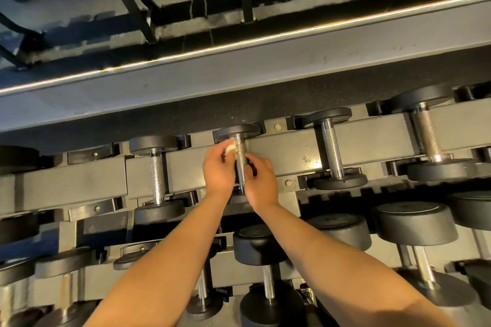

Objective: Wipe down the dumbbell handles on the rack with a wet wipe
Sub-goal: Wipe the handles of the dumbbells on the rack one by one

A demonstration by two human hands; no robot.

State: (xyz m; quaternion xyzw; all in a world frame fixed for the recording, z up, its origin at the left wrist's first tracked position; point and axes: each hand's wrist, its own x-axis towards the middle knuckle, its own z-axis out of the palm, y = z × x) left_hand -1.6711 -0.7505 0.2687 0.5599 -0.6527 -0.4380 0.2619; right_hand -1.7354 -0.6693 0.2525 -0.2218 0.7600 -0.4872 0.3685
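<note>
Both hands are up on the top tier of the dark grey metal rack (79, 186). The left hand (218, 170) pinches a crumpled white wet wipe (230, 148) in its fingertips and presses it to the far end of a knurled chrome handle (241, 156), just below the round black dumbbell head (236, 131) beyond the fingers. The right hand (261, 183) comes in from the other side, fingers curled round the nearer stretch of the same handle, steadying it by the look of it.

So this bar is mid-wipe, I'd say: the wipe sits at the far end, and the part under the right hand looks yet to be covered. No damp sheen shows which bars are finished, so I can't call that. There's the shiny steel handle (157, 178) out past the left hand, two more chrome bars (330, 148) beyond the right hand, and the lower-tier dumbbells (268, 284) beneath the forearms, so plenty may remain
</note>
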